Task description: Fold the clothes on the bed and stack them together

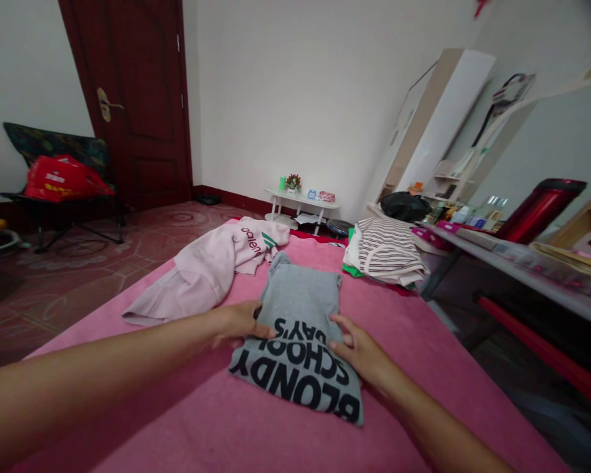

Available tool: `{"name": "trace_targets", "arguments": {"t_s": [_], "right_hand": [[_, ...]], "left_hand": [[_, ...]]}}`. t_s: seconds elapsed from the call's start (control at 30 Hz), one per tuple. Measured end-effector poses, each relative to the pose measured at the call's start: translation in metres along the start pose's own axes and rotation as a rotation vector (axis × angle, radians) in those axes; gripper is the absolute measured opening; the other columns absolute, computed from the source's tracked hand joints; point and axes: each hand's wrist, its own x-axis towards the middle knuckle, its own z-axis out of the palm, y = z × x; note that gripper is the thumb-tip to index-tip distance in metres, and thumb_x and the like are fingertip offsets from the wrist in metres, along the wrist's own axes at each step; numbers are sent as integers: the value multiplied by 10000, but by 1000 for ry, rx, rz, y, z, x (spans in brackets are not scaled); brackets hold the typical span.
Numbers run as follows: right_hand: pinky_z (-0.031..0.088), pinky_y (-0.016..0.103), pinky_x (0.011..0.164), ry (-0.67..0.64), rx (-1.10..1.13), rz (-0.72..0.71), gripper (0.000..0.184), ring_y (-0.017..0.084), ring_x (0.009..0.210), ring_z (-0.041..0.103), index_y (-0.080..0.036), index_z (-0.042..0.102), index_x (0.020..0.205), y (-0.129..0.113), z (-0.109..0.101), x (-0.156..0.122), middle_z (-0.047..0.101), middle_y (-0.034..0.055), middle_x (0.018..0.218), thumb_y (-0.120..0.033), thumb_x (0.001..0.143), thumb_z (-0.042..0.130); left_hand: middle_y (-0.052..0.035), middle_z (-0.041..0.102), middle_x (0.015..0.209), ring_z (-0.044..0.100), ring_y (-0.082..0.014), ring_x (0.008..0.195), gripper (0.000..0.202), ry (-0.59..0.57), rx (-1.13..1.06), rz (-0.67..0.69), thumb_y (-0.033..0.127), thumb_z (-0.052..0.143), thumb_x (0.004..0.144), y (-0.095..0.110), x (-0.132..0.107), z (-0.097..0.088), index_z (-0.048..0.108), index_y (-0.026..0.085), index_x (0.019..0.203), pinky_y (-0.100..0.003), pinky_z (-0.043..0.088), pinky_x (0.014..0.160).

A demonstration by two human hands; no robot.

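A grey T-shirt [299, 315] with black lettering lies partly folded on the pink bed cover [414, 341]. My left hand [236, 322] rests at its left edge, fingers curled against the fabric. On the shirt's right edge lies my right hand [357, 348], its fingers bent and pressing on the cloth. A pale pink sweatshirt [211, 266] lies crumpled just beyond my left hand. A folded pile topped by a striped garment [385, 249] sits at the far right of the bed.
A dark red door [138, 98] and a chair with a red bag [62, 177] stand at the left. A small white table [300, 200] is by the far wall. A cluttered desk with a red flask [539, 207] runs along the right.
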Motion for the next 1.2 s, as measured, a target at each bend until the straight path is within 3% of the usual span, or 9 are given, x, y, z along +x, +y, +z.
{"name": "trace_targets", "arguments": {"t_s": [0.1, 0.2, 0.3, 0.43, 0.53, 0.7, 0.87, 1.0, 1.2], "right_hand": [[450, 289, 602, 141, -467, -131, 564, 202, 661, 619, -199, 513, 1262, 6, -1, -2, 626, 10, 701, -342, 728, 625], [461, 362, 773, 304, -688, -214, 621, 278, 904, 633, -218, 502, 1304, -3, 0, 13, 675, 93, 979, -408, 730, 649], [435, 391, 922, 300, -543, -265, 588, 288, 1089, 587, -194, 535, 1270, -11, 6, 36, 626, 118, 1199, -342, 714, 652], [428, 354, 968, 413, -214, -391, 363, 229, 1078, 602, -172, 642, 1076, -12, 11, 64, 665, 84, 1140, -211, 726, 553], [425, 352, 971, 542, -237, -501, 347, 221, 1085, 593, -173, 646, 1088, -2, 7, 79, 661, 83, 1141, -224, 769, 519], [439, 358, 936, 355, -600, -299, 280, 234, 1029, 618, -203, 699, 998, 12, -3, 105, 675, 84, 1070, -181, 766, 544], [446, 349, 898, 312, -723, -164, 233, 242, 1018, 619, -246, 709, 954, -15, -2, 136, 689, 55, 1055, -235, 733, 638], [467, 349, 845, 355, -699, -118, 213, 249, 961, 640, -258, 714, 943, -22, 9, 154, 712, 48, 981, -334, 789, 588], [458, 354, 892, 505, -512, -309, 367, 228, 1032, 614, -299, 658, 1127, 5, 16, 163, 675, 19, 1130, -240, 823, 461]], "left_hand": [[-8, 695, 759, 632, -186, 537, 873, 90, 158, 16, 349, 812, 542, -7, -8, 2, 410, 180, 1298, -209, 385, 365], [-66, 704, 904, 677, -233, 738, 968, 244, 238, 158, 325, 796, 571, 1, 3, 7, 322, 172, 1401, -238, 479, 509], [-119, 646, 1146, 625, -276, 1027, 877, 320, 269, 336, 270, 789, 597, 10, 25, 11, 403, 169, 1378, -295, 518, 763], [-74, 634, 1183, 599, -237, 1076, 453, 392, 265, 577, 140, 626, 736, 14, 54, 12, 591, 175, 1186, -337, 468, 934], [-45, 617, 1214, 540, -226, 1158, 421, 499, 448, 784, 113, 610, 742, 7, 72, 5, 621, 205, 1153, -339, 373, 1047], [-88, 618, 1203, 551, -288, 1127, 463, 488, 628, 523, 202, 692, 705, -3, 96, -8, 643, 202, 1165, -392, 400, 1003], [-61, 683, 1034, 642, -237, 916, 479, 442, 475, 379, 242, 751, 652, 22, 125, -15, 668, 186, 1120, -309, 507, 798], [-89, 707, 922, 663, -220, 775, 356, 533, 395, 361, 234, 642, 768, 33, 155, -15, 666, 120, 1104, -314, 527, 695], [3, 686, 1082, 596, -191, 1056, 386, 579, 394, 587, 42, 517, 734, 25, 171, -3, 720, 231, 1003, -307, 420, 990]]}}
